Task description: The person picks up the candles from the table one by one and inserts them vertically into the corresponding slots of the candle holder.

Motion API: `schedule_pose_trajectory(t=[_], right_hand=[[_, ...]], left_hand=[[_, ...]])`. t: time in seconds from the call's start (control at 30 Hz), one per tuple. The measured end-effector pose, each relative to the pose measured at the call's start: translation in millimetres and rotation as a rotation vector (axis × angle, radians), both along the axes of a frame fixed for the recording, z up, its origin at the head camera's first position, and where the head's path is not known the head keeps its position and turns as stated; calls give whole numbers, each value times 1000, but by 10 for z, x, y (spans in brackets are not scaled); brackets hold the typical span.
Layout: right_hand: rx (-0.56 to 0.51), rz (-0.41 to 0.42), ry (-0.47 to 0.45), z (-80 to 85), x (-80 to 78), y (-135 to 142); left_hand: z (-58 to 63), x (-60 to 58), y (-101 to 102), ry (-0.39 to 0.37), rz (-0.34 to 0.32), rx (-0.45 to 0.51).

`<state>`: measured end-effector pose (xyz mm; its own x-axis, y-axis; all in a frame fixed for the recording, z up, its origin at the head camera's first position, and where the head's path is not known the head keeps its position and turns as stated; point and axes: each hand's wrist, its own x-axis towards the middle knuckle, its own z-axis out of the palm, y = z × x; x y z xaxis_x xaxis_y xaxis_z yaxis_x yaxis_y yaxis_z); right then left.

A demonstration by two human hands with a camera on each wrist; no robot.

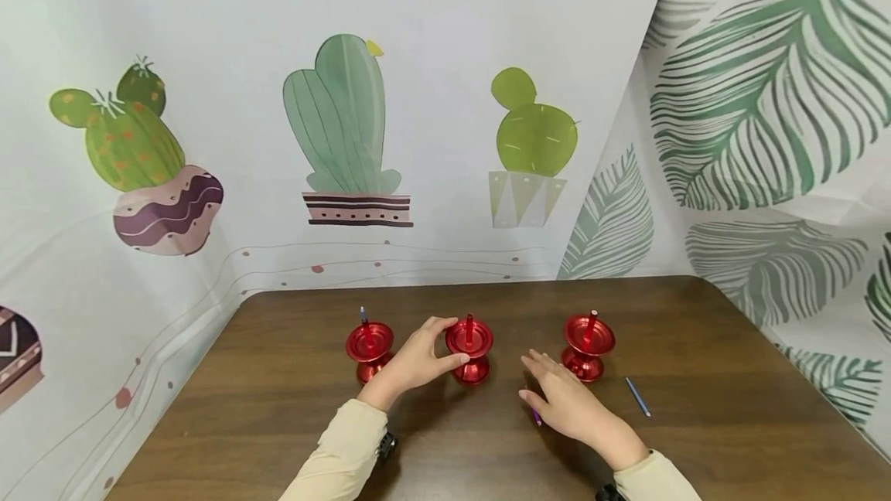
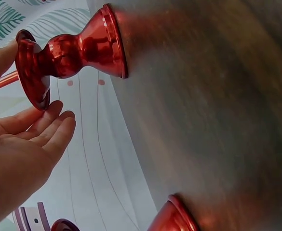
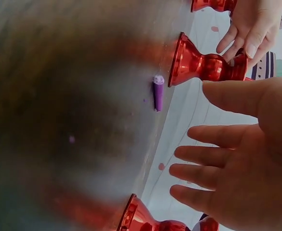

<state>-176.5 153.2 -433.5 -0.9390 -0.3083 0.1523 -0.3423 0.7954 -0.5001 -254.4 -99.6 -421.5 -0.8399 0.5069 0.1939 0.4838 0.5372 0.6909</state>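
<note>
A shiny red candle holder (image 1: 476, 369) stands upright at the middle of the table. My left hand (image 1: 419, 358) holds its upper dish by the rim, thumb at the near side and fingers at the far side. In the left wrist view, a thin red spike (image 2: 5, 81) rises from that dish. My right hand (image 1: 567, 400) hovers over the table with spread, straight fingers and nothing in them. Below it lies a small purple stick (image 3: 158, 94), like a thin candle, partly hidden by the hand in the head view.
A second red holder (image 1: 370, 342) with a blue-tipped stick (image 1: 363, 314) stands left. A third red holder (image 1: 586, 366) is at the right, beyond my right hand. A blue stick (image 1: 637, 397) lies on the brown table (image 1: 230, 416). A cactus-print cloth (image 1: 445, 253) hangs behind.
</note>
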Motion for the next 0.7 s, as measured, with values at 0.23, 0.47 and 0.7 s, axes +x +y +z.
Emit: schedule_pose_trajectory(t=[0.23, 0.47, 0.7], right_hand=[[48, -15, -43, 11, 36, 10], [147, -26, -128, -25, 63, -4], [194, -22, -71, -17, 65, -55]], left_hand=[[-1, -6, 12, 29, -3, -13], [3, 8, 25, 25, 2, -15], [13, 5, 17, 10, 4, -13]])
